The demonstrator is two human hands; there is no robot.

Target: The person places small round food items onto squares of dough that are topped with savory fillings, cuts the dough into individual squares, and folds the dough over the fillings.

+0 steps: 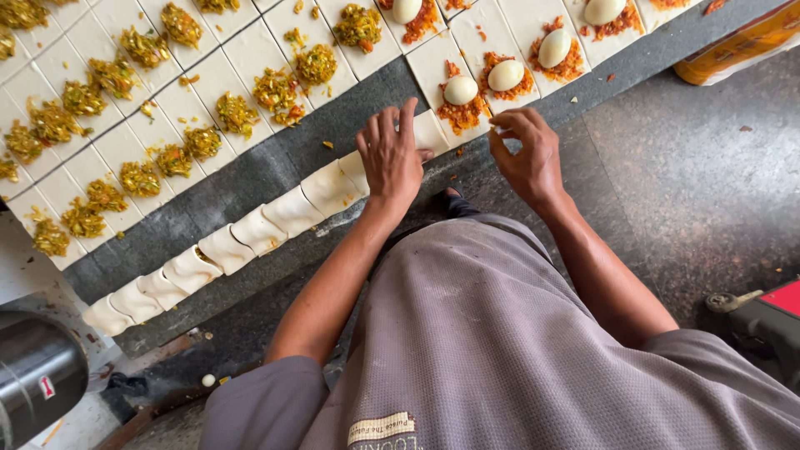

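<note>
My left hand (390, 154) lies flat with fingers spread on a folded dough parcel (427, 132) at the front edge of the dark stone counter (250, 179). My right hand (525, 154) hovers just to its right, fingers curled and pinched near the edge of a dough square (467, 125) carrying red filling and a boiled egg half (460, 89). A row of several folded dough parcels (225, 248) runs leftward from my left hand along the counter edge.
Several dough squares with green-yellow vegetable filling (137, 177) cover the left of the counter. More squares with red filling and eggs (554, 48) lie at the top right. A metal cylinder (37, 367) sits at bottom left, a red object (779, 300) at right, a yellow packet (742, 42) at top right.
</note>
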